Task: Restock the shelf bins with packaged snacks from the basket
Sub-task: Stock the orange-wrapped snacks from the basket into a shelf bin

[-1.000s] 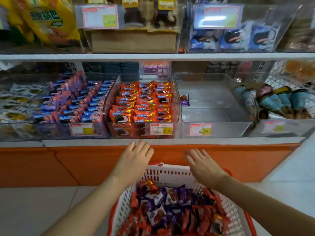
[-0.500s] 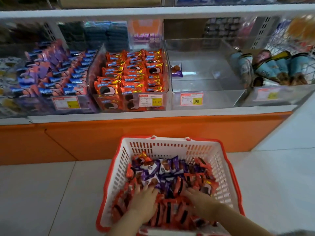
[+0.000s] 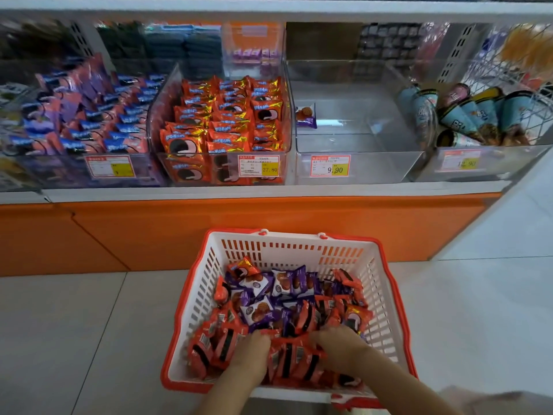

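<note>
Tiled floor (image 3: 74, 324), basket (image 3: 287, 250), glossy orange snacks (image 3: 227, 342)

The white basket (image 3: 293, 250) with an orange-red rim sits on the floor before the shelf. It is heaped with orange snack packs (image 3: 223, 345), with purple packs (image 3: 260, 314) clustered toward its middle and back. On the shelf, the full bin (image 3: 160, 106) holds tidy rows of orange packs, and the near-empty bin (image 3: 374, 166) beside it holds a single purple pack (image 3: 305, 116) at its left wall.
</note>
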